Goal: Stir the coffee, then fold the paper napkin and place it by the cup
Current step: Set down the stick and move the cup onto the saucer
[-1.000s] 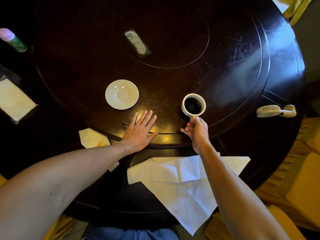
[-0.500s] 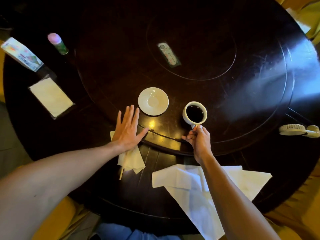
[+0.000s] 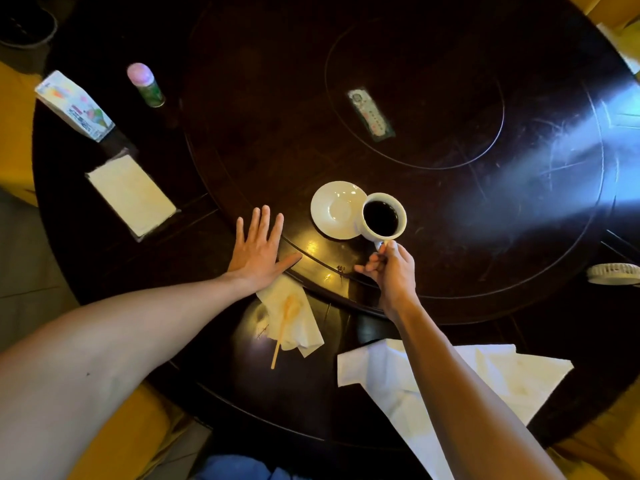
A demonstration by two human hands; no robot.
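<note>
A white cup of black coffee [image 3: 383, 216] is held by its handle in my right hand [image 3: 393, 271], partly over the right rim of the white saucer [image 3: 334, 209]. My left hand [image 3: 258, 249] lies flat, fingers straight, on the dark round table [image 3: 450, 237]. Just below that hand, a small crumpled napkin [image 3: 294, 320] carries a wooden stirrer [image 3: 282, 332]. A large white paper napkin [image 3: 450, 386] lies unfolded at the near table edge, partly hidden by my right forearm.
A napkin stack in a holder [image 3: 133, 195], a printed packet [image 3: 74, 105] and a pink-capped bottle [image 3: 145, 84] sit at the far left. A label [image 3: 370, 114] lies on the turntable centre. A small white fan [image 3: 613, 273] is at the right edge. Yellow chairs surround the table.
My right hand has carried the cup left to the saucer's edge. The view has shifted, and the stirrer on the small napkin now shows below my left hand.
</note>
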